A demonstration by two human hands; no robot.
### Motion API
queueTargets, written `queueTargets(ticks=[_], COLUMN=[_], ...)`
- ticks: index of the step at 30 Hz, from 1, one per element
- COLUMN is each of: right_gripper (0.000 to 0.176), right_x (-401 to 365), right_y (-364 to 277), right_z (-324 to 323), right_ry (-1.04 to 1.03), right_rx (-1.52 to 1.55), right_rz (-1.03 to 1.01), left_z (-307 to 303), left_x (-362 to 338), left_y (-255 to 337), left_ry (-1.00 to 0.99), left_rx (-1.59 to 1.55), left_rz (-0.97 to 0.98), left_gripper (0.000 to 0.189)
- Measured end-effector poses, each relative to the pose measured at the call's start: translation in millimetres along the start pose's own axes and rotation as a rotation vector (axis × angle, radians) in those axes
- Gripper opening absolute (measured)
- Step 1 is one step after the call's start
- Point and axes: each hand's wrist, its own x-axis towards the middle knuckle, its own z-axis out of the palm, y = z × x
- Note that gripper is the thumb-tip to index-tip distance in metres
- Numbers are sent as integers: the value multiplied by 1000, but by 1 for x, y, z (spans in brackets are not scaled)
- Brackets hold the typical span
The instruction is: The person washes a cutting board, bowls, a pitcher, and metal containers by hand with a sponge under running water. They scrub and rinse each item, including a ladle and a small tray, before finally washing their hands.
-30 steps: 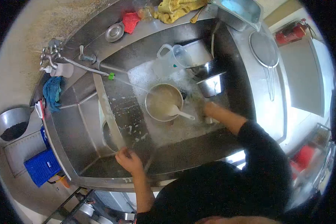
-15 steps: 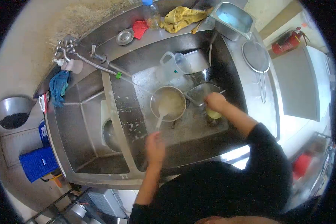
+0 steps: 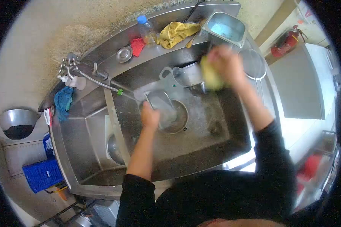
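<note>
My left hand (image 3: 149, 115) grips a shiny rectangular steel container (image 3: 161, 106) and holds it tilted over a round steel pot (image 3: 179, 121) that stands in the right basin of the sink (image 3: 201, 151). My right hand (image 3: 226, 61) is raised above the back of the basin and is closed on a yellow sponge (image 3: 210, 77). A clear plastic jug (image 3: 172, 77) and steel bowls (image 3: 193, 75) stand behind the pot. The tap's spout (image 3: 98, 81) reaches towards the container.
On the back ledge lie a yellow cloth (image 3: 176, 31), a bottle (image 3: 145, 29), a red cloth (image 3: 137, 46) and a small steel dish (image 3: 124, 55). A steel tub (image 3: 224, 27) and strainer (image 3: 254, 64) sit at right. The left basin (image 3: 83, 151) holds a bowl (image 3: 113, 148).
My left hand left the basin divider, reached into the right basin and took hold of the steel container. My right hand rose from the basin floor with the yellow sponge.
</note>
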Motion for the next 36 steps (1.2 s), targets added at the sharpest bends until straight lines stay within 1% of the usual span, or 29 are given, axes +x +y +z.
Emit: queueTargets(ticks=[1,2,3,5,7,8,10,11,13,15,16,17,18,19,20,21,22,23,24,25,26,27,29,30,31,32,33,35,36], right_gripper=[17,20,22,25,30,30,33,33,36,37,37,37,37,37,37,37,39,43,43,42,43,44,44,40,35,30,30,23,23], right_x=[36,68,97,130,144,150,155,156,158,159,158,154,147,135,119,99,74,44,17,-10,-38,-62,-105,-117,-126,-151,-152,-158,-158], right_y=[10,24,54,95,138,165,203,200,187,181,166,145,127,106,81,54,26,1,6,-30,-32,-43,-61,-65,-80,-73,-91,-120,-123], right_z=[-14,-21,-25,-21,-4,9,32,32,23,20,9,-1,-8,-13,-18,-22,-18,-8,20,26,58,87,140,160,168,199,172,118,121], right_ry=[168,360,401,376,-157,-155,-485,-485,-640,-573,-326,-82,78,84,51,19,-120,-182,-287,-465,-649,-727,-500,-381,-300,-431,-432,-898,-895], right_rx=[-116,-185,-241,-274,-627,-615,-717,-705,-806,-835,-766,-689,-680,-676,-459,-241,34,164,271,330,441,390,508,825,1211,1330,1336,979,974], right_rz=[63,96,-1,39,201,203,445,446,460,487,385,280,169,158,169,181,313,334,219,299,217,322,636,790,1036,980,967,545,535], left_z=[-16,-26,-35,-48,-58,-65,-80,-88,-102,-113,-117,-118,-117,-117,-117,-116,-113,-100,-80,-66,-58,-49,-40,-16,-21,-23,-31,-70,-103], left_x=[4,8,11,17,18,18,18,17,13,4,2,-2,-7,-11,-14,-17,-19,-20,-21,-28,-41,-55,-88,-88,-101,-99,-99,-107,-128], left_y=[11,16,20,25,26,28,36,43,59,69,73,74,74,73,71,70,67,52,32,25,32,40,65,37,50,40,37,40,76], left_ry=[102,105,30,-40,-51,-49,-29,-30,-5,50,118,127,175,220,232,170,105,113,115,107,106,106,61,43,71,116,159,83,43], left_rx=[296,304,408,520,698,710,859,871,840,817,786,791,681,566,568,347,124,124,-112,-348,-307,-265,-261,-377,-390,-377,-367,-568,-472], left_rz=[21,18,102,187,516,514,794,792,1015,1069,1131,1129,967,805,801,475,156,167,99,31,-49,-128,-75,45,67,73,69,-26,-36], left_gripper=[27,27,24,21,14,14,9,9,4,5,6,6,11,16,16,18,21,21,23,26,28,31,33,34,35,35,36,35,34])
